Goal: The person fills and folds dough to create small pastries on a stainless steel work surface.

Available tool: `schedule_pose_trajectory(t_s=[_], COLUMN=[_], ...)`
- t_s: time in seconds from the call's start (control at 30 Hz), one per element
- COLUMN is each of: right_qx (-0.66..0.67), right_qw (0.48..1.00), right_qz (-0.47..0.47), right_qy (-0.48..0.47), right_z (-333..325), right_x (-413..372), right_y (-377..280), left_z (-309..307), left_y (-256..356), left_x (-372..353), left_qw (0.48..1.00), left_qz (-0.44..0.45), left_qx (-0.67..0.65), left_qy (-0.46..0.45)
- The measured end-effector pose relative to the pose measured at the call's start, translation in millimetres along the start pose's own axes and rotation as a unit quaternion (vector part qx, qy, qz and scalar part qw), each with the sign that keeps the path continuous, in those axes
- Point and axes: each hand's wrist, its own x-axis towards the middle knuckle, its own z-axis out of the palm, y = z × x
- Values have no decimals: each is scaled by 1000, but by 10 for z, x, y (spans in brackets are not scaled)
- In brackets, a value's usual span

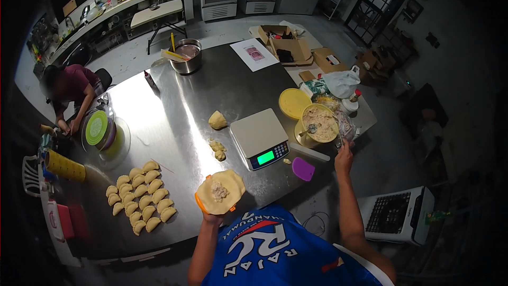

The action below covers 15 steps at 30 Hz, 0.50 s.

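Observation:
My left hand (pixel 213 219) is closed around an orange dumpling press (pixel 200 203), held level above the table's front edge. A flat round of dough (pixel 235 180) covers the press, with a small heap of pale filling (pixel 218 191) in its middle. My right hand (pixel 344 153) is at the right, beside a yellow tub of filling (pixel 306 139). Its fingers are drawn together, and what they hold is too small to make out. A metal spoon (pixel 312 128) rests in the tub. A plastic bag (pixel 346 127) lies just beyond my right fingertips.
Folded dumplings (pixel 142 192) lie in rows on the left of the steel table (pixel 211 79). Ahead are a digital scale (pixel 259 135), dough lumps (pixel 217 120), a purple scraper (pixel 303 169) and a yellow lid (pixel 295 104). A steel pot (pixel 189 58) stands farther back. Another person (pixel 79 87) sits at left.

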Motion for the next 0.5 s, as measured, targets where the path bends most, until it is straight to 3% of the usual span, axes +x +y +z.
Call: schedule_pose_trajectory(t_s=[0.13, 0.17, 0.2, 0.27, 0.3, 0.4, 0.5], right_qx=[49, 22, 22, -20, 4, -30, -4], right_qw=[999, 995, 996, 997, 999, 994, 998], right_qz=[-4, -77, -76, 10, -3, 34, 24], right_qy=[14, 51, 49, -76, -44, -95, -60], right_z=[228, 378, 427, 513, 519, 507, 535], right_x=[-158, -206, -264, -322, -335, -346, -336], right_y=[41, 104, 141, 202, 163, 137, 87], left_z=[-48, -63, -78, -104, -97, -102, -126], left_y=[32, 33, 37, 50, 64, 102, 100], left_x=[-33, -43, -68, -70, -54, -136, -166], left_qw=[1000, 1000, 1000, 1000, 1000, 1000, 999], left_qz=[6, 13, 12, 14, 20, 7, 29], left_qx=[19, 26, 27, 7, 7, -11, 18], left_qy=[-7, -4, -2, 9, 11, 19, -7])
